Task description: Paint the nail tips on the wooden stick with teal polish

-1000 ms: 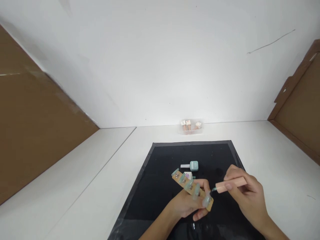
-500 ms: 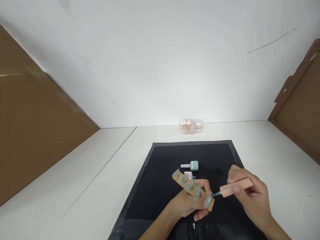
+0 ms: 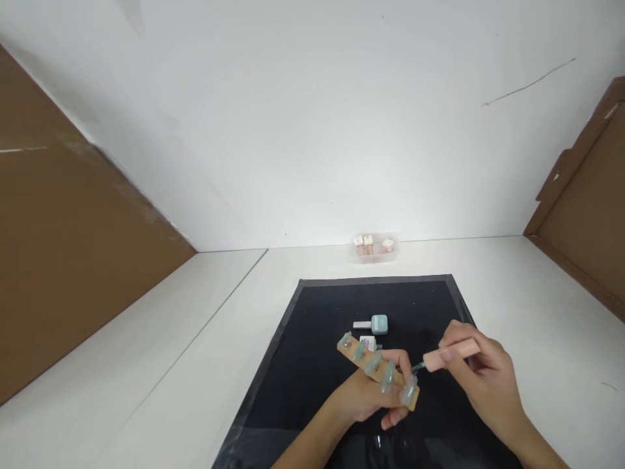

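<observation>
My left hand (image 3: 374,395) grips a tan strip (image 3: 350,352) that carries several pale green false nails (image 3: 372,363) in a row. Between the fingers of my right hand (image 3: 488,374) is a nail polish brush (image 3: 452,355) with a peach-coloured handle. Its dark green bristles are at the upper edge of the nearest false nail (image 3: 409,391); whether they touch it I cannot tell. Just beyond the strip, a white bottle (image 3: 368,342) lies partly hidden by it. Behind that lies a teal polish bottle (image 3: 379,324) with a pale lilac cap.
A black mat (image 3: 327,306) with taped edges covers part of the white table (image 3: 219,352). Towards the wall stands a clear plastic tray (image 3: 374,258) holding several small bottles with peach caps. Brown cardboard panels (image 3: 88,215) rise at both sides.
My right hand has shifted slightly left and up with the brush, whose tip has moved from the nail's side to its upper edge. My left hand and the strip have barely moved.
</observation>
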The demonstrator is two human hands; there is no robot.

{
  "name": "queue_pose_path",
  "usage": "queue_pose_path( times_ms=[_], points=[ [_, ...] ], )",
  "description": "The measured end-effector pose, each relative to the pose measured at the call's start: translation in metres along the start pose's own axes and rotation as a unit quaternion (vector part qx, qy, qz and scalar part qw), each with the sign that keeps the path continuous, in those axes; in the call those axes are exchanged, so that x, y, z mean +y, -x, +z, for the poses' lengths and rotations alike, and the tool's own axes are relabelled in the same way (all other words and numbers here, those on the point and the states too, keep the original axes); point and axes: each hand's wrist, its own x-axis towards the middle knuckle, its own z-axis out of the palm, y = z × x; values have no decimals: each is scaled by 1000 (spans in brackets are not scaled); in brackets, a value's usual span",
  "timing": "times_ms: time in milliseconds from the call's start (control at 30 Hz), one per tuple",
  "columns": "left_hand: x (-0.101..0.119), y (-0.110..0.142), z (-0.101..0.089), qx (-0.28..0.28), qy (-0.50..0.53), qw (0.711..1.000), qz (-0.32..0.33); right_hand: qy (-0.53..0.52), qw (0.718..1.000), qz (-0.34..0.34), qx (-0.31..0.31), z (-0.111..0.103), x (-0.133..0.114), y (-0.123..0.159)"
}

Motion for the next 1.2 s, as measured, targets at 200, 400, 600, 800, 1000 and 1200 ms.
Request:
queue_pose_path(
  times_ms=[200,400,600,800,1000,1200],
  points=[
    [2,-3,6,32,-13,998,50,-66,996,56,-26,-4,3,3],
    [9,-2,9,64,-21,995,72,-20,989,132,-64,1,11,11],
    [15,-1,12,75,-22,994,77,-24,980,170,-102,3,10,11],
    [16,-1,13,97,-27,993,66,9,985,124,-119,4,1,2],
    [17,0,13,103,-29,992,64,0,991,32,-127,5,1,-1],
    [17,0,13,102,-30,992,67,-13,990,-14,-139,4,-1,-2]
  ],
)
